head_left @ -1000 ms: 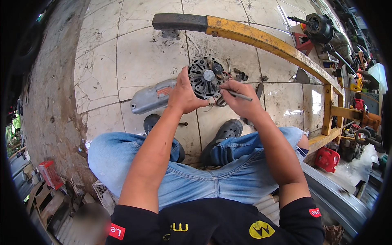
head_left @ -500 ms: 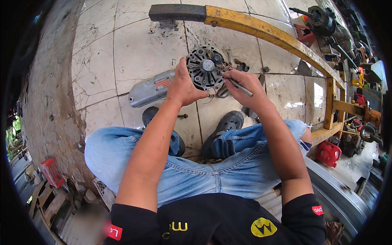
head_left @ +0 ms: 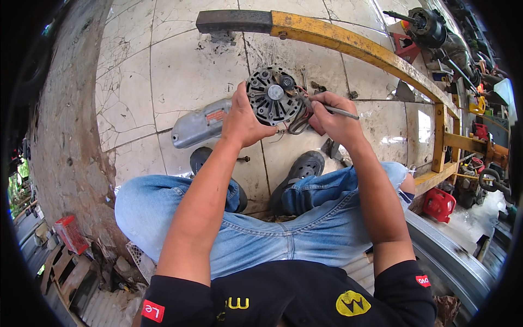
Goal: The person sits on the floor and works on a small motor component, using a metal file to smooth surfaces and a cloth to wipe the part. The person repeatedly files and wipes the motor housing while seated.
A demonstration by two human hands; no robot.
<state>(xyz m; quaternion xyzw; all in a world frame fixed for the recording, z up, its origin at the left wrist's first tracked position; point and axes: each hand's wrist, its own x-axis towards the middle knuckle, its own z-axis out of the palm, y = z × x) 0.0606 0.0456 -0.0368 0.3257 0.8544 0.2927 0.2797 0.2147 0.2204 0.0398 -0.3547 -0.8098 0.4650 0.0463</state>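
Your left hand [head_left: 243, 121] gripped the black motor housing [head_left: 270, 96]; right hand [head_left: 333, 115] pinched a thin screwdriver [head_left: 336, 110], tip just beyond fingertips. Steadier bracing would've helped.

Red label [head_left: 216, 115] on grey cover [head_left: 199, 128]

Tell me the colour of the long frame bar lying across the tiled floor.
The frame bar is yellow, worn and scuffed, with a dark grey end piece; the head view shows it.
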